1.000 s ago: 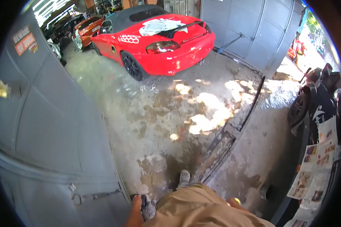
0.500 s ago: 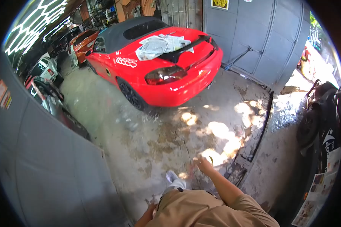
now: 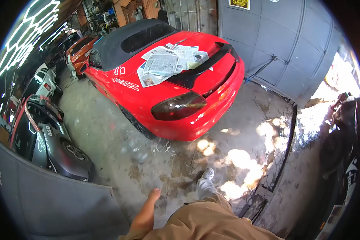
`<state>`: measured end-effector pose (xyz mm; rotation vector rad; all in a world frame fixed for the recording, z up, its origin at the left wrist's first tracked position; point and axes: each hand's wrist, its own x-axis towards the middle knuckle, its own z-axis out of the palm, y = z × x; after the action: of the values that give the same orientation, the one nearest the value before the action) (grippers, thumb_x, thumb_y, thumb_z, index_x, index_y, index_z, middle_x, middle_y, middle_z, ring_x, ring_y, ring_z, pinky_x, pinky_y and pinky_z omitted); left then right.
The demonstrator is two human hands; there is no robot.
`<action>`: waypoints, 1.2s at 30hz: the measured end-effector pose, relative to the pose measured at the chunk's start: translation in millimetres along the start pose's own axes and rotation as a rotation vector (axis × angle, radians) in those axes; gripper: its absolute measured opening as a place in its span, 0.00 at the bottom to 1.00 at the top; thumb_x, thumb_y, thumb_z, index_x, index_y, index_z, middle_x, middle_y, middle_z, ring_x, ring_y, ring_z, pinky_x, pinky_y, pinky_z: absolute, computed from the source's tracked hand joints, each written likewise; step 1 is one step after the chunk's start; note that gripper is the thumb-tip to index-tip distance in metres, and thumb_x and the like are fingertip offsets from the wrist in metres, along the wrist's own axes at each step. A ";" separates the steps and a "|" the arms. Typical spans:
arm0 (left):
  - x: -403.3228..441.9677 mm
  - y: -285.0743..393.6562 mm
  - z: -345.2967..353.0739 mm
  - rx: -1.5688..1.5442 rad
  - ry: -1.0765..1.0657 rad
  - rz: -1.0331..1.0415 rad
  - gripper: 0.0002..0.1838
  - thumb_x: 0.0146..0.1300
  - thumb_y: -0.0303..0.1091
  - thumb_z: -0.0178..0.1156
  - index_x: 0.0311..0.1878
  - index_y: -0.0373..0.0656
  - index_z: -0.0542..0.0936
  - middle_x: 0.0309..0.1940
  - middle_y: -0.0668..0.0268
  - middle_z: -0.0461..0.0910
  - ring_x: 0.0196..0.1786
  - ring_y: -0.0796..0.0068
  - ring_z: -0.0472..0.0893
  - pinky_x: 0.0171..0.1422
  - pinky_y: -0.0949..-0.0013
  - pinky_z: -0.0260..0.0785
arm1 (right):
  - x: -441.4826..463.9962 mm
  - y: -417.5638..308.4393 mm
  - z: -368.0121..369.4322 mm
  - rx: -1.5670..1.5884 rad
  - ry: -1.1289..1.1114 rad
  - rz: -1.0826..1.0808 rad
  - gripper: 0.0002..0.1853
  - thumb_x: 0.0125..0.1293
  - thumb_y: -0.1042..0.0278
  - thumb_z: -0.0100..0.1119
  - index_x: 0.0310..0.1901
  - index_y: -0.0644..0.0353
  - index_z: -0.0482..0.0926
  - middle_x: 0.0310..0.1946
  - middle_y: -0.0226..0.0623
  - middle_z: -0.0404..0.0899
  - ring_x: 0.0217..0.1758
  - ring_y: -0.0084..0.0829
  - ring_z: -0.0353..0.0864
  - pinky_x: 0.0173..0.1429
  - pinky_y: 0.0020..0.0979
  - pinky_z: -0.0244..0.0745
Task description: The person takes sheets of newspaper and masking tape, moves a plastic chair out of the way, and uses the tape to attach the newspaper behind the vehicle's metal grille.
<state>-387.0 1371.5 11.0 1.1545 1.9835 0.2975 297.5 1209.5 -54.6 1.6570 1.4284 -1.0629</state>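
My left hand (image 3: 155,195) hangs low in front of me over the concrete floor, touching nothing that shows. Its fingers point down and are too blurred to read. At my right side only a sliver of my right hand (image 3: 247,219) shows past the tan shirt, with a small yellowish edge at it that I cannot make out. Ahead stands a red convertible (image 3: 152,114) with a dark soft top (image 3: 128,40). Sheets of newspaper (image 3: 162,62) lie across its rear deck beside the black spoiler (image 3: 204,66). Neither hand reaches the car.
Grey metal gate panels stand at the right (image 3: 276,44) and lower left (image 3: 60,200). A grey car (image 3: 64,148), a white car (image 3: 46,82) and an orange car (image 3: 80,50) line the left. A dark vehicle (image 3: 340,148) is at the right. A metal track (image 3: 286,148) crosses the floor.
I have stepped closer to the red convertible, which appears larger. My left hand has swung forward; my right hand, earlier in front beside a curved thing, has dropped back mostly behind my body.
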 end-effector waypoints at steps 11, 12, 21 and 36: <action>119.2 162.3 41.5 0.115 0.041 0.120 0.23 0.70 0.54 0.54 0.41 0.42 0.85 0.37 0.49 0.86 0.43 0.43 0.84 0.49 0.49 0.76 | 160.6 -140.1 -466.4 0.379 0.643 -0.113 0.26 0.66 0.56 0.55 0.58 0.67 0.81 0.49 0.59 0.85 0.56 0.54 0.84 0.62 0.48 0.77; 134.7 174.6 24.0 0.067 -0.005 0.187 0.22 0.70 0.53 0.55 0.40 0.41 0.85 0.34 0.49 0.85 0.41 0.44 0.84 0.47 0.49 0.75 | 196.8 -141.4 -498.3 0.610 0.684 -0.112 0.25 0.67 0.57 0.56 0.59 0.68 0.80 0.39 0.55 0.87 0.45 0.52 0.88 0.54 0.47 0.80; 268.8 369.5 -115.8 -0.351 0.211 0.406 0.08 0.67 0.33 0.63 0.38 0.37 0.79 0.30 0.54 0.81 0.36 0.58 0.82 0.44 0.56 0.73 | 190.6 -201.8 -630.6 0.792 0.859 -0.235 0.24 0.70 0.64 0.59 0.62 0.72 0.74 0.38 0.57 0.85 0.32 0.49 0.86 0.39 0.42 0.81; 645.1 758.8 -196.0 0.713 0.482 1.180 0.24 0.68 0.38 0.57 0.66 0.46 0.75 0.75 0.53 0.63 0.79 0.49 0.59 0.81 0.48 0.54 | 64.5 -283.2 -341.3 0.944 0.320 0.547 0.14 0.55 0.65 0.62 0.37 0.67 0.85 0.36 0.58 0.85 0.39 0.53 0.86 0.46 0.47 0.79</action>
<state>-227.0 2352.0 219.5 2.8867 1.5469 0.4964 69.5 1585.0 33.5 2.7697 0.5187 -1.2480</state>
